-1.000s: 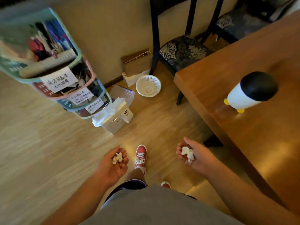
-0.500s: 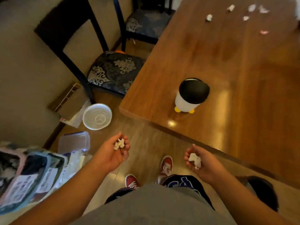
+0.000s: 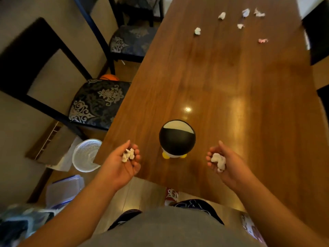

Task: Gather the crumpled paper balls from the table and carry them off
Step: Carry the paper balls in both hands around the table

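My left hand [image 3: 122, 163] is palm up over the near left corner of the wooden table [image 3: 231, 86], its fingers curled round small white crumpled paper balls [image 3: 128, 155]. My right hand [image 3: 224, 163] is also palm up over the near table edge and cups a larger white paper wad [image 3: 218, 160]. Several more crumpled paper balls lie at the table's far end, among them a white one [image 3: 197, 31], another white one [image 3: 222, 15] and a pink one [image 3: 262, 40].
A penguin-shaped container with a black domed lid [image 3: 177, 138] stands on the table between my hands. Two dark chairs [image 3: 96, 102] stand along the left side. A white plastic basket [image 3: 87, 155], a clear lidded box [image 3: 65, 189] and a cardboard box [image 3: 51, 143] sit on the floor.
The view has swung from the floor and storage rack to the table. Both hands, still holding their paper, have come forward over the table's near edge on either side of the penguin container.
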`<action>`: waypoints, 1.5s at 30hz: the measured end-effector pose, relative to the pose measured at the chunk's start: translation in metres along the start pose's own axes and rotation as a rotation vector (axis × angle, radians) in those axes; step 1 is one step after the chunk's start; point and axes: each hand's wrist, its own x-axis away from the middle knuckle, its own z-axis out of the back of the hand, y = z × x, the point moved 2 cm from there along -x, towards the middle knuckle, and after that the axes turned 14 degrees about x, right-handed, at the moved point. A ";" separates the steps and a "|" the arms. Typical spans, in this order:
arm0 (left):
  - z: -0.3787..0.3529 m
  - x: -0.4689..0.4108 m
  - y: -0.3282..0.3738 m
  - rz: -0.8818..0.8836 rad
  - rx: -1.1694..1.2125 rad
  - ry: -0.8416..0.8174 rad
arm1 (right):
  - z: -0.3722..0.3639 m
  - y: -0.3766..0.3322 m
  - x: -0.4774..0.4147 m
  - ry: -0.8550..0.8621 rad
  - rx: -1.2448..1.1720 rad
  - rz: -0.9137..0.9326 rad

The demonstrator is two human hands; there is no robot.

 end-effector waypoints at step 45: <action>-0.175 -0.085 0.024 0.136 -1.468 -0.644 | 0.021 0.026 -0.009 0.284 0.644 0.197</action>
